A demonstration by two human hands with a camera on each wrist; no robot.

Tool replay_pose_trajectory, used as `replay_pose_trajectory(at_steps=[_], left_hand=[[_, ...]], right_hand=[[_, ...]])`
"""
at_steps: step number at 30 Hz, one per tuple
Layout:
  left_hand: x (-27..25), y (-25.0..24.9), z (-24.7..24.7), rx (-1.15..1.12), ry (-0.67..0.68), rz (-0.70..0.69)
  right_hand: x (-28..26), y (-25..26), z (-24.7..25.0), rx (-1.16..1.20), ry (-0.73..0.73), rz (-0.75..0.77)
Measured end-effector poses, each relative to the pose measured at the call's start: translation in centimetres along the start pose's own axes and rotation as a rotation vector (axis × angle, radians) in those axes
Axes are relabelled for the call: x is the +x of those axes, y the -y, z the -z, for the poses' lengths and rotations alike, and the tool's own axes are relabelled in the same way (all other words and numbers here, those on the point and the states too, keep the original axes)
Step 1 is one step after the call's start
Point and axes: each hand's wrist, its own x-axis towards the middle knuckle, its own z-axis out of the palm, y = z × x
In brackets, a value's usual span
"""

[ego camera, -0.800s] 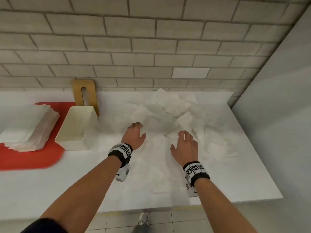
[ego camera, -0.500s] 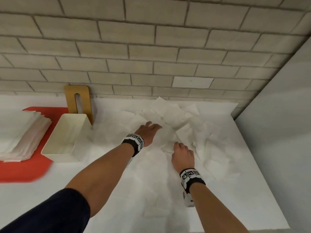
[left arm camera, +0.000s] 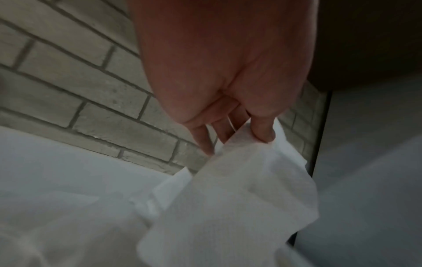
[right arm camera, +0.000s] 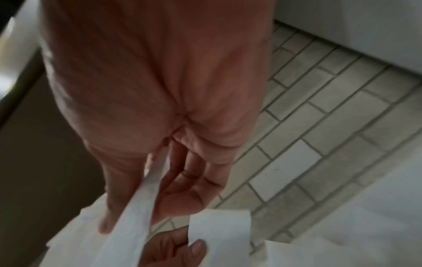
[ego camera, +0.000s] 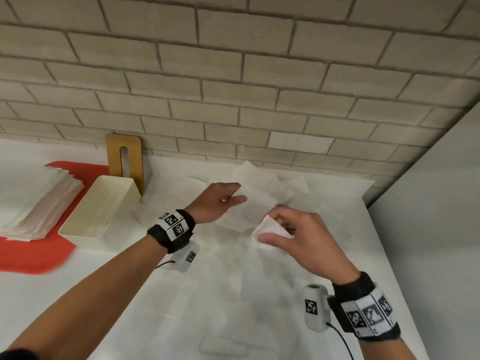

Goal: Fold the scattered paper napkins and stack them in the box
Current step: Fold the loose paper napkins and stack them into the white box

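Note:
Both hands hold one white paper napkin [ego camera: 255,203] lifted above the heap of scattered napkins [ego camera: 293,187] on the white table. My left hand [ego camera: 233,197] pinches its far corner between thumb and fingers; the left wrist view shows that pinch on the napkin [left arm camera: 246,180]. My right hand [ego camera: 279,228] pinches the near edge, and in the right wrist view the napkin [right arm camera: 137,216] runs between thumb and fingers, with the left hand [right arm camera: 173,251] below. The cream box [ego camera: 78,227] stands open at the left, nothing visible inside.
A stack of folded napkins [ego camera: 33,203] lies on a red mat [ego camera: 36,255] at the far left. A wooden board [ego camera: 126,162] leans against the brick wall behind the box. A grey wall panel [ego camera: 436,216] closes off the right side of the table [ego camera: 181,307].
Both hands went from lying flat on the napkin pile to pinching one napkin and lifting it. The head view has tilted upward and closer.

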Motion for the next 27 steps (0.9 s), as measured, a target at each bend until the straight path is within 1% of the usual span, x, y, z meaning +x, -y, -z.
replay_pose_trajectory(at_steps=[3, 4, 7, 11, 15, 18, 19, 20, 22, 23, 24, 25, 27], left_hand=[[-2.5, -3.2, 0.4, -0.139, 0.008, 0.044], [-3.4, -4.1, 0.6, -0.165, 0.003, 0.04], [-5.9, -5.5, 1.2, -0.209, -0.019, 0.03], [-8.0, -5.5, 2.8, -0.262, -0.042, 0.067], [-10.2, -5.0, 5.1, -0.331, -0.137, 0.095], [-11.8, -3.1, 6.9, -0.41, -0.183, 0.122], [-12.6, -2.3, 7.7, -0.393, -0.197, 0.115], [-13.1, -1.0, 8.4, -0.354, -0.226, 0.075], [-14.3, 1.5, 10.1, -0.288, -0.292, 0.02], [-14.9, 2.7, 11.3, -0.301, -0.349, 0.043], [-15.4, 4.0, 12.1, -0.326, -0.414, 0.068], [-15.9, 5.3, 13.8, -0.349, -0.476, 0.095], [-16.7, 7.9, 16.7, -0.391, -0.593, 0.198]], right_hand=[[2.5, 0.3, 0.4, -0.149, -0.117, 0.078], [3.4, 0.3, 0.5, -0.2, -0.118, 0.084], [5.7, 0.6, 0.2, -0.249, -0.006, 0.08], [7.9, 3.5, -1.2, -0.27, 0.067, 0.113], [9.4, 6.4, -4.8, -0.288, 0.05, 0.134], [10.8, 8.6, -7.8, -0.264, 0.022, 0.143], [11.3, 9.5, -8.8, -0.246, -0.006, 0.145], [12.0, 10.4, -9.9, -0.206, -0.056, 0.149], [13.0, 12.3, -12.9, 0.004, -0.225, 0.131], [13.3, 13.3, -14.7, 0.134, -0.314, 0.105], [13.3, 13.9, -16.7, 0.241, -0.368, 0.067], [13.7, 14.7, -19.4, 0.315, -0.377, 0.024], [13.8, 15.4, -24.9, 0.369, -0.28, -0.055]])
